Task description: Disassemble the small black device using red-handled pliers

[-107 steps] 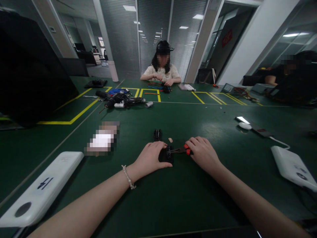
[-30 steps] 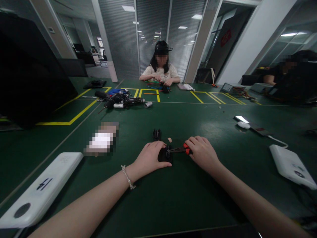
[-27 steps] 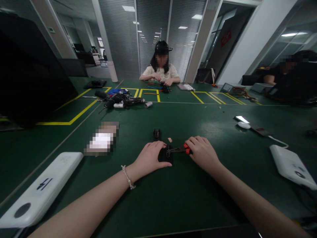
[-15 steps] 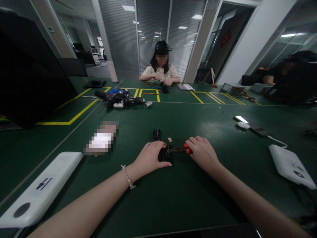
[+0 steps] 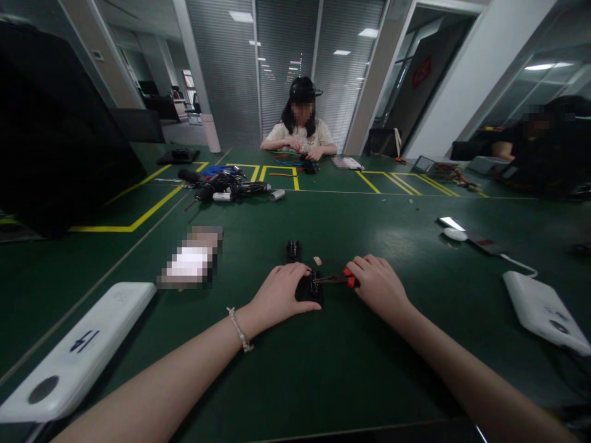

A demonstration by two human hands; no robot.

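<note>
My left hand point(image 5: 279, 295) rests on the green table point(image 5: 295, 369) with its fingers curled round a small black part point(image 5: 309, 289). My right hand point(image 5: 379, 285) is closed on red-handled pliers point(image 5: 339, 280), whose metal jaws reach into the black part. A second small black part point(image 5: 292, 250) lies just behind, next to a tiny beige piece point(image 5: 317, 261). A bracelet sits on my left wrist.
White power banks lie at the near left point(image 5: 69, 360) and the right point(image 5: 542, 311). A pile of black tools point(image 5: 221, 184) sits at the far left. A white mouse point(image 5: 456, 234) and a phone lie right. One person sits opposite point(image 5: 301, 132), another at the far right point(image 5: 540, 144).
</note>
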